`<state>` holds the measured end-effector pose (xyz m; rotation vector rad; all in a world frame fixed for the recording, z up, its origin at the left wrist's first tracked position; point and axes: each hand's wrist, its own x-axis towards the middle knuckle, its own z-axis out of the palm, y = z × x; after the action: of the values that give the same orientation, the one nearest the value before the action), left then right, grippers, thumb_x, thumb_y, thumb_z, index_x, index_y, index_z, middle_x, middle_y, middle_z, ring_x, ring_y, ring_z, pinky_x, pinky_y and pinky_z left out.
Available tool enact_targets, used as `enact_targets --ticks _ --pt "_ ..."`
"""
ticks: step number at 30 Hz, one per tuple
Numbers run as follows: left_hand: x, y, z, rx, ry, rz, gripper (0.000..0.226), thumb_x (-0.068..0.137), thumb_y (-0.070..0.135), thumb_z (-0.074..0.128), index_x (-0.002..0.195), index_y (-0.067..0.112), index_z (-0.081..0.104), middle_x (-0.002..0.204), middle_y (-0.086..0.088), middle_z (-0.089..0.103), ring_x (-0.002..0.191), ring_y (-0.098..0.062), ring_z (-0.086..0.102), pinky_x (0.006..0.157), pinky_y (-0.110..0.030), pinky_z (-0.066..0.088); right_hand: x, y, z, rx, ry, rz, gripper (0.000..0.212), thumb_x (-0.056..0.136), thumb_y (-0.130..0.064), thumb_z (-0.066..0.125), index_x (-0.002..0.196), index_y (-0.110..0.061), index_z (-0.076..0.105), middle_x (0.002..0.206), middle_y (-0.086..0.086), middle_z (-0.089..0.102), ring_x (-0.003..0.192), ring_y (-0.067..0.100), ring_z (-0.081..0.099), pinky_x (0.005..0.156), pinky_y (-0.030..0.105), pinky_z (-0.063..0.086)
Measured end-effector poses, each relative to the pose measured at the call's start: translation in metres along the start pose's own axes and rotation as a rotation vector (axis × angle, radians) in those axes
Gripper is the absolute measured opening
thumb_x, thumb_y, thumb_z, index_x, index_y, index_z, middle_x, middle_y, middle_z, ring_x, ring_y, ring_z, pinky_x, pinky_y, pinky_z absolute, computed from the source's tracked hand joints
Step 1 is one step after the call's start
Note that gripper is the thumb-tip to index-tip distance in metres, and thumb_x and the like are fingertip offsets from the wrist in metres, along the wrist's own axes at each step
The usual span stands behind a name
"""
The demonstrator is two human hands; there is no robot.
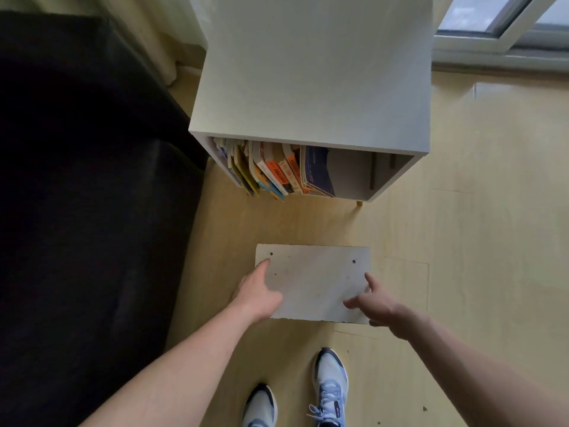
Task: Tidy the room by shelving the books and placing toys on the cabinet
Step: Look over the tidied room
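Neither of my hands has a grip on anything. My left hand (260, 294) reaches forward with the fingers straight, its fingertip over the near left part of a flat pale grey rectangular board (311, 282) that lies on the yellowish wooden floor (462, 226). My right hand (377, 306) is spread loosely, forefinger and thumb apart, over the board's near right corner; whether either hand touches the board I cannot tell.

The board lies just in front of my two white and blue laced trainers (329, 383), which stand near the bottom edge of the view. Beyond the board stands the white box-shaped cabinet (311, 87) on short wooden legs, its top bare and its front open. The row of colourful paperback books (274, 171) stands leaning in the left half of the cabinet's compartment, with orange spines in the middle and a dark blue cover at the right end. A black upholstered sofa (86, 195) fills the left side, and a window frame (505, 32) shows at the top right corner.
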<state>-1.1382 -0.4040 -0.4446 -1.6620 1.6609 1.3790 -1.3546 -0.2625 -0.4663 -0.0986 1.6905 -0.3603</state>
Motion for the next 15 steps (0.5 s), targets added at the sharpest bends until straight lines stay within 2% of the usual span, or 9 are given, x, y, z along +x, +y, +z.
enact_targets --ticks 2,4,6,8,10,13,15 --pt "-0.024 0.013 -0.002 0.119 0.028 0.079 0.083 0.089 0.012 0.060 0.162 0.033 0.027 0.160 0.004 0.042 0.142 -0.025 0.044 0.115 -0.041 0.045 -0.025 -0.004 0.011 -0.102 0.042 -0.044 0.093 0.090 -0.009 0.068 0.162 -0.024 0.012 0.129 0.006 0.053 0.112 0.027 0.057 0.098 0.039 0.051" --pt "-0.046 0.019 -0.005 0.224 0.027 0.119 0.082 0.093 0.010 0.060 0.163 0.032 0.023 0.165 0.006 0.036 0.151 -0.022 0.033 0.122 -0.044 0.035 -0.049 -0.002 0.025 -0.162 0.069 -0.088 0.094 0.085 -0.008 0.066 0.162 -0.021 0.014 0.129 0.006 0.053 0.113 0.028 0.060 0.101 0.043 0.053" --pt "-0.090 0.022 -0.023 0.230 0.030 0.127 0.080 0.096 0.014 0.064 0.162 0.034 0.024 0.165 0.007 0.036 0.151 -0.019 0.033 0.124 -0.044 0.033 -0.099 -0.013 0.037 -0.210 0.050 -0.133 0.092 0.081 -0.010 0.061 0.161 -0.021 0.016 0.153 0.009 0.041 0.114 0.024 0.060 0.092 0.036 0.055" --pt "-0.138 0.023 -0.048 0.194 0.056 0.125 0.075 0.098 0.019 0.065 0.161 0.034 0.027 0.164 0.008 0.036 0.150 -0.018 0.033 0.123 -0.042 0.032 -0.156 -0.030 0.049 -0.263 0.031 -0.163 0.087 0.086 -0.008 0.056 0.162 -0.021 0.016 0.162 0.008 0.028 0.111 0.018 0.057 0.082 0.025 0.048" --pt "-0.162 0.016 -0.057 0.180 0.096 0.116 0.071 0.099 0.018 0.062 0.160 0.033 0.030 0.166 0.009 0.033 0.152 -0.018 0.030 0.124 -0.040 0.029 -0.179 -0.027 0.057 -0.329 0.006 -0.195 0.086 0.087 -0.011 0.054 0.162 -0.021 0.014 0.165 0.006 0.024 0.116 0.017 0.052 0.089 0.026 0.046" --pt "-0.239 -0.001 -0.092 0.211 0.121 0.112 0.066 0.099 0.018 0.058 0.159 0.033 0.034 0.168 0.010 0.028 0.155 -0.017 0.025 0.126 -0.038 0.025 -0.253 -0.036 0.075 -0.457 0.006 -0.240 0.086 0.087 -0.012 0.053 0.162 -0.022 0.013 0.166 0.002 0.021 0.143 0.021 0.038 0.110 0.032 0.042" --pt "-0.294 -0.016 -0.116 0.187 0.136 0.115 0.063 0.100 0.023 0.058 0.158 0.035 0.035 0.168 0.013 0.026 0.156 -0.016 0.023 0.127 -0.038 0.024 -0.312 -0.049 0.088 -0.479 0.006 -0.280 0.083 0.088 -0.012 0.051 0.162 -0.023 0.015 0.166 0.000 0.020 0.147 0.020 0.033 0.115 0.031 0.036"
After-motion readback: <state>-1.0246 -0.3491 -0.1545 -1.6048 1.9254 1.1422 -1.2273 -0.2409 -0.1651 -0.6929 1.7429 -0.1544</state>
